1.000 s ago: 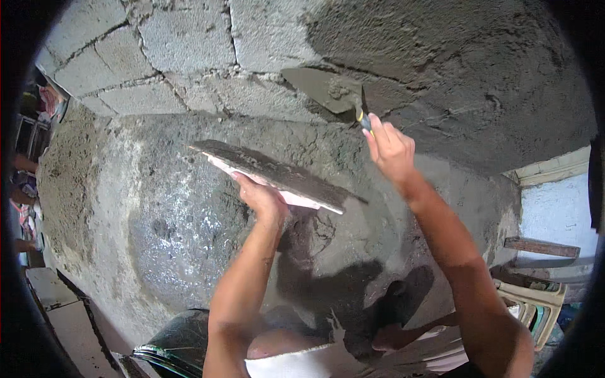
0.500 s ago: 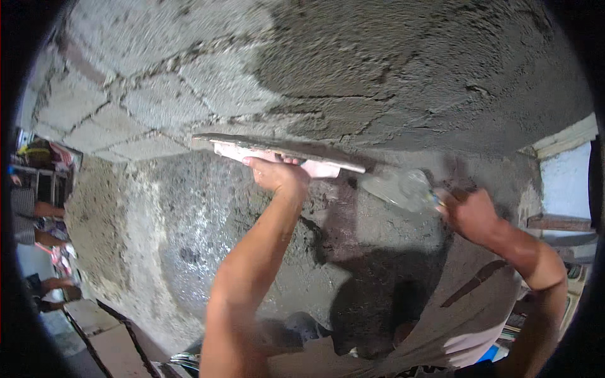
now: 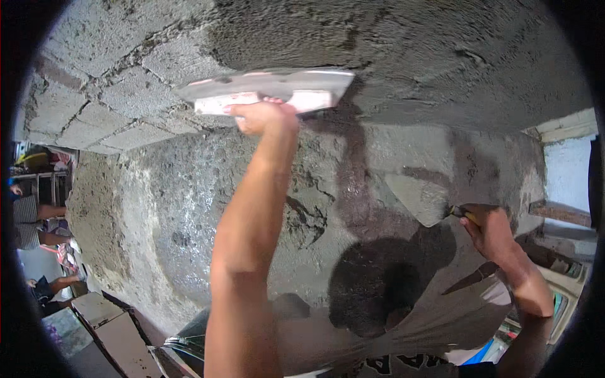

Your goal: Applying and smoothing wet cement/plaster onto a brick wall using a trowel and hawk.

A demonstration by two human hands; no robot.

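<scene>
Left hand (image 3: 259,117): fingers wrapped around the middle of a pinkish-white, block-shaped handle (image 3: 312,99), which backs a long, flat, pale-grey plastering float (image 3: 287,80). Seen from where I stand, the float is at the foot of a rough grey concrete-block wall (image 3: 116,94), its back turned toward the person; blur conceals whether its face touches the surface. Dark, damp-looking grey mortar (image 3: 403,57) covers the wall above the float and to its right, while block joints lie exposed on the left.

Right hand (image 3: 490,234): closed on the dark-and-yellow handle of a pointed, grey-coated, broad-bladed trowel (image 3: 421,196), which hangs over the wet grey cement floor (image 3: 183,195), well apart from the float.

Handling, as judged by eye: the float is probably light and stiff, but its long plate would tip readily if taken near one end; the centre of the handle is the sound hold, knuckles clear of the plate's edge. Wet mortar may make that grip slippery and add drag at the face. The trowel seems thin and firm, inclined to grow nose-heavy under a load, hence best held close to the blade. Neither tool looks fragile; the mortar itself should be soft and dense.
</scene>
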